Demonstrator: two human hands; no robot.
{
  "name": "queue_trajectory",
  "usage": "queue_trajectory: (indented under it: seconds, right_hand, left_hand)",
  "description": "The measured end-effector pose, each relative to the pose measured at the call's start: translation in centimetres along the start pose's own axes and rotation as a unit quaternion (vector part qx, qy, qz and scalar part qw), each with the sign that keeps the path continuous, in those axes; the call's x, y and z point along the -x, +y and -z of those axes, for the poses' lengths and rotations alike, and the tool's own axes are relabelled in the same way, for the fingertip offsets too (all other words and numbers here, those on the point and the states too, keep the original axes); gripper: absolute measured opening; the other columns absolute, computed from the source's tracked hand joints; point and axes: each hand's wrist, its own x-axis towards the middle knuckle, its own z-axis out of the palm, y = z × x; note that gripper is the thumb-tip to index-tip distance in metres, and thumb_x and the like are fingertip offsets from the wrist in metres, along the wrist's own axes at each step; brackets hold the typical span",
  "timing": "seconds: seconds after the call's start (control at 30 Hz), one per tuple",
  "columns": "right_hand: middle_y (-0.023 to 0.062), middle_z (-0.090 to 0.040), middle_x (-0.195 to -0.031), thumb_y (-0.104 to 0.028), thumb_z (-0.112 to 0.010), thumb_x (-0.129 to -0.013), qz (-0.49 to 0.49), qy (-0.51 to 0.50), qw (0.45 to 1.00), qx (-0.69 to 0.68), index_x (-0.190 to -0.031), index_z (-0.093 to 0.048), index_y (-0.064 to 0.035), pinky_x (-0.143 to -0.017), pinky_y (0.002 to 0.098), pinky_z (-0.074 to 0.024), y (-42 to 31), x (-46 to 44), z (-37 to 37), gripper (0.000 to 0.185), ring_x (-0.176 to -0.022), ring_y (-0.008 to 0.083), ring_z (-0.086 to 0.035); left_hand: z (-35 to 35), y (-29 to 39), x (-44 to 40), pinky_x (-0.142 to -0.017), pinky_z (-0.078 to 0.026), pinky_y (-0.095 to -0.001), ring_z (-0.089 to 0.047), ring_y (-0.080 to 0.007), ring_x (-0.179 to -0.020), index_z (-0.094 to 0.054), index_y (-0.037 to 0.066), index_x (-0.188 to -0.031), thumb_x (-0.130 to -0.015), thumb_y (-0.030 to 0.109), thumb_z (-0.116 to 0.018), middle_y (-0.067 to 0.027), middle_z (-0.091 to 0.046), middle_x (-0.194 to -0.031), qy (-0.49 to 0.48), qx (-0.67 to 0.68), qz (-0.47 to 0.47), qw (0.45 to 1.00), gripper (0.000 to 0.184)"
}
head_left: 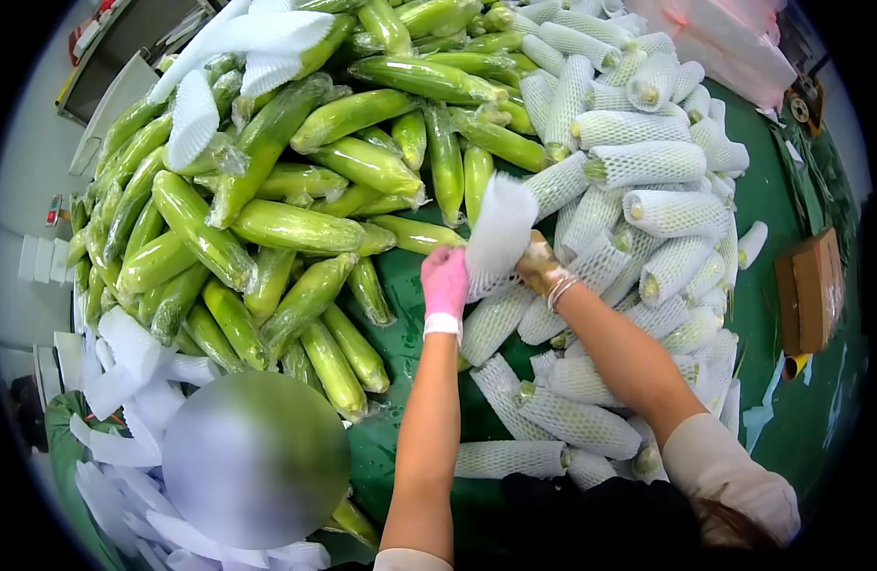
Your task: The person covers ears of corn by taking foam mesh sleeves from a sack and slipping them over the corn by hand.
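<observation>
My left hand (445,283), in a pink glove, is closed on the near left edge of a white foam net sleeve (501,224). The sleeve stands up between my hands, its far end flared. On its right side my right hand (541,265), in a stained glove with a band at the wrist, has its fingers closed at the sleeve's edge. Whether an ear of corn is inside the sleeve is hidden. Film-wrapped green ears of corn (296,226) are heaped to the left of my hands. Ears in white foam net sleeves (648,164) are piled to the right.
Loose flat foam sleeves (125,481) lie at the lower left; a few (258,43) rest on the corn heap. A round blur hides part of the lower left. On the green table's (400,357) right are a cardboard box (808,290) and, farther back, a pinkish bag (719,43).
</observation>
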Motion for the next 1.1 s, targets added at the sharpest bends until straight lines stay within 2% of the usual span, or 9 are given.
queue_trajectory:
  seconds: [0.07,0.1,0.27,0.53,0.7,0.83,0.9,0.97,1.1]
  right_hand:
    - [0.0127,-0.067,-0.082,-0.016,-0.052,-0.083,0.177,0.099,0.919,0.337,-0.101,-0.064,-0.0102,-0.063,0.0384,-0.0527,-1.7,2.1,-1.3,0.022,-0.077,0.0303,-0.066]
    - [0.0114,-0.065,-0.087,-0.014,-0.055,-0.079,-0.043,-0.025,0.914,0.403,-0.103,-0.060,-0.0111,-0.062,0.0406,-0.0521,-10.5,3.8,-0.4,0.025,-0.081,0.0272,-0.067]
    - [0.0209,-0.045,-0.127,-0.010,-0.062,-0.068,0.213,-0.044,0.915,0.339,-0.140,-0.034,-0.0115,-0.095,0.0429,-0.0423,-13.5,6.6,0.1,0.077,-0.111,0.0354,-0.050]
    - [0.0183,-0.050,-0.124,-0.023,-0.079,-0.047,0.099,-0.247,0.849,0.456,-0.127,-0.046,-0.0050,-0.100,0.0439,-0.0357,-23.5,18.5,11.8,0.089,-0.116,0.0361,-0.046]
    - [0.0173,-0.048,-0.123,-0.019,-0.074,-0.053,-0.015,-0.234,0.741,0.629,-0.127,-0.044,-0.0045,-0.102,0.0439,-0.0345,-16.8,23.5,20.4,0.081,-0.116,0.0354,-0.044]
    - [0.0158,-0.047,-0.126,-0.019,-0.073,-0.059,-0.025,-0.186,0.720,0.668,-0.129,-0.043,-0.0050,-0.101,0.0414,-0.0360,-16.3,20.9,19.0,0.077,-0.119,0.0332,-0.043]
    - [0.0151,-0.046,-0.128,-0.019,-0.072,-0.062,0.074,-0.150,0.774,0.611,-0.130,-0.043,-0.0052,-0.101,0.0402,-0.0367,-21.3,19.8,13.4,0.075,-0.121,0.0320,-0.043]
    - [0.0189,-0.046,-0.128,-0.015,-0.072,-0.064,0.245,-0.154,0.850,0.441,-0.130,-0.043,-0.0040,-0.098,0.0434,-0.0391,-28.0,19.7,7.8,0.073,-0.117,0.0365,-0.046]
    - [0.0198,-0.044,-0.133,-0.024,-0.068,-0.076,0.578,-0.198,0.786,0.091,-0.128,-0.046,-0.0082,-0.092,0.0450,-0.0442,-35.4,17.6,-1.3,0.059,-0.114,0.0365,-0.049]
  left_hand:
    - [1.3,-1.8,2.2,-0.057,-0.041,-0.0280,-0.044,-0.0102,-0.059,-0.056,0.001,-0.069,-0.082,0.017,-0.061,-0.0042,-0.053,-0.061,0.055,0.009,0.009,0.998,0.022]
    - [2.3,-4.2,3.1,-0.061,-0.044,-0.0294,-0.050,-0.0128,-0.063,-0.055,0.002,-0.073,-0.082,0.018,-0.062,-0.0061,-0.057,-0.068,0.071,-0.064,-0.143,0.985,0.020]
    - [4.4,-7.0,4.7,-0.109,-0.026,-0.0427,-0.040,-0.0291,-0.128,-0.045,0.011,-0.134,-0.087,0.038,-0.050,-0.0127,-0.050,-0.133,-0.075,-0.472,-0.121,0.870,0.054]
    - [10.0,8.0,22.0,-0.079,-0.050,-0.0398,-0.060,-0.0336,-0.088,-0.062,0.007,-0.101,-0.078,0.017,-0.061,-0.0141,-0.063,-0.097,-0.192,-0.176,-0.149,0.954,0.026]
    - [26.2,16.4,22.2,-0.091,-0.042,-0.0374,-0.052,-0.0251,-0.100,-0.048,-0.005,-0.117,-0.080,0.010,-0.066,-0.0151,-0.053,-0.113,0.564,-0.299,-0.232,0.734,0.044]
    - [36.5,19.4,19.2,-0.087,-0.042,-0.0426,-0.055,-0.0309,-0.096,-0.052,-0.004,-0.113,-0.079,0.012,-0.066,-0.0180,-0.056,-0.106,0.654,-0.502,-0.310,0.473,0.040]
    - [38.9,19.9,19.6,-0.081,-0.045,-0.0415,-0.058,-0.0304,-0.087,-0.057,-0.001,-0.106,-0.077,0.012,-0.067,-0.0162,-0.059,-0.094,0.531,-0.456,-0.099,0.707,0.034]
    - [36.1,19.7,22.4,-0.074,-0.047,-0.0378,-0.060,-0.0271,-0.078,-0.060,0.000,-0.099,-0.075,0.007,-0.066,-0.0138,-0.060,-0.086,0.516,-0.471,-0.267,0.664,0.025]
    - [26.4,21.8,31.2,-0.077,-0.047,-0.0312,-0.062,-0.0239,-0.081,-0.060,-0.001,-0.103,-0.071,0.004,-0.067,-0.0139,-0.063,-0.089,0.182,-0.331,-0.166,0.911,0.033]
